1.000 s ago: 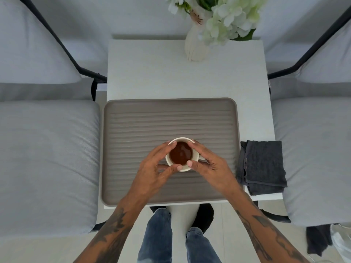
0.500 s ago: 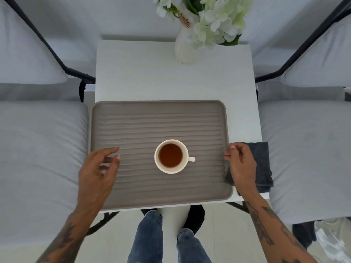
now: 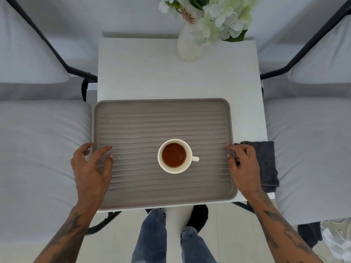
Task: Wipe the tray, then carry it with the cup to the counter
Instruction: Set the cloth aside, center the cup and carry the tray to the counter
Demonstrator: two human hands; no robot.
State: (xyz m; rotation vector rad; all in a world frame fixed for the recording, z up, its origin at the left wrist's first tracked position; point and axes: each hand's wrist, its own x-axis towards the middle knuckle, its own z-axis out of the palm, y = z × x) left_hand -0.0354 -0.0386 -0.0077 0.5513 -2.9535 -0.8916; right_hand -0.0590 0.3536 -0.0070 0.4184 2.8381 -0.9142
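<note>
A grey-brown ridged tray [image 3: 161, 120] lies flat on the near part of a white table [image 3: 152, 76]. A cream cup [image 3: 187, 149] of brown drink stands on it a little right of centre, handle pointing right. My left hand [image 3: 91, 168] is over the tray's left edge with its fingers spread and nothing in it. My right hand [image 3: 244, 168] is at the tray's right rim, fingers curled onto the rim. A folded dark grey cloth [image 3: 266, 164] lies on the table just right of that hand.
A white vase [image 3: 188, 48] of white flowers stands at the table's far edge. Grey cushioned chairs with black frames flank the table, left [image 3: 38, 149] and right [image 3: 313, 149]. My legs in jeans [image 3: 152, 240] show below the table's near edge.
Both hands let go of the cup and moved apart to the tray's left and right edges. The cup stayed where it was on the tray.
</note>
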